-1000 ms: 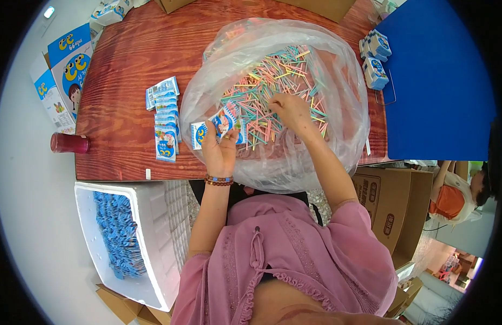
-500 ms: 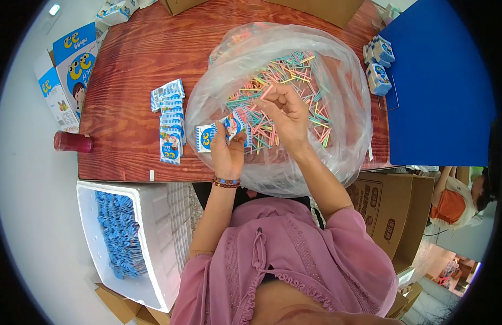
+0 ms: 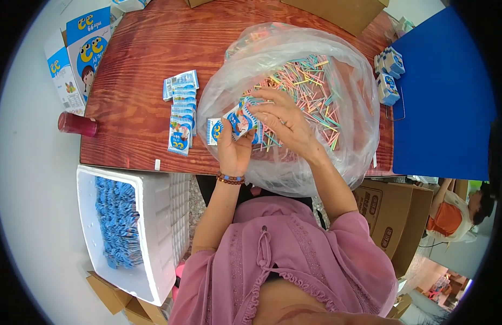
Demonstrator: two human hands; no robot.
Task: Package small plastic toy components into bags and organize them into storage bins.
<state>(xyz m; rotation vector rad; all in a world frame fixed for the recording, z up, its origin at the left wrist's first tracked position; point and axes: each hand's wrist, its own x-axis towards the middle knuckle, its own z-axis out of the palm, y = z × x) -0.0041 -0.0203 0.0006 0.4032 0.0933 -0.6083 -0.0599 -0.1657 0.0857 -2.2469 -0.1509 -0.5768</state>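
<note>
Pink blouse point(image 3: 305, 265) at 6 o'clock, closest. White foam box point(image 3: 160, 233) at 8, blue packets point(image 3: 118, 227) crammed inside; brown carton point(image 3: 391, 219) at 4. Next out, just above centre: left hand point(image 3: 234, 151), thumb on top, fingers beneath, pinching a small fan of blue-and-white sachets point(image 3: 242, 120) over the near part of the bag. Right hand point(image 3: 291, 125), toward 1, fingers loosely bent and partly spread, tips right at the upper sachet; can't tell if they pinch a stick or touch the wrapper. Likely slip: fanned sachets slide apart if the thumb eases off; a wrapper could crease or tear if the right fingertips push off-line; a thin stick could snap or drop if squeezed sideways. Beyond: clear plastic bag point(image 3: 355, 76), 12 to 2, pastel sticks point(image 3: 307, 81) loose and criss-crossed inside; its floppy rim could snag a wrist and spill some. Sachet row point(image 3: 180, 132) at 10, overlapping on the red-brown table point(image 3: 137, 54), could fan out if the left forearm brushes it. Small packs point(image 3: 389, 89) at 2. Far carton point(image 3: 337, 15), 1 o'clock.
</note>
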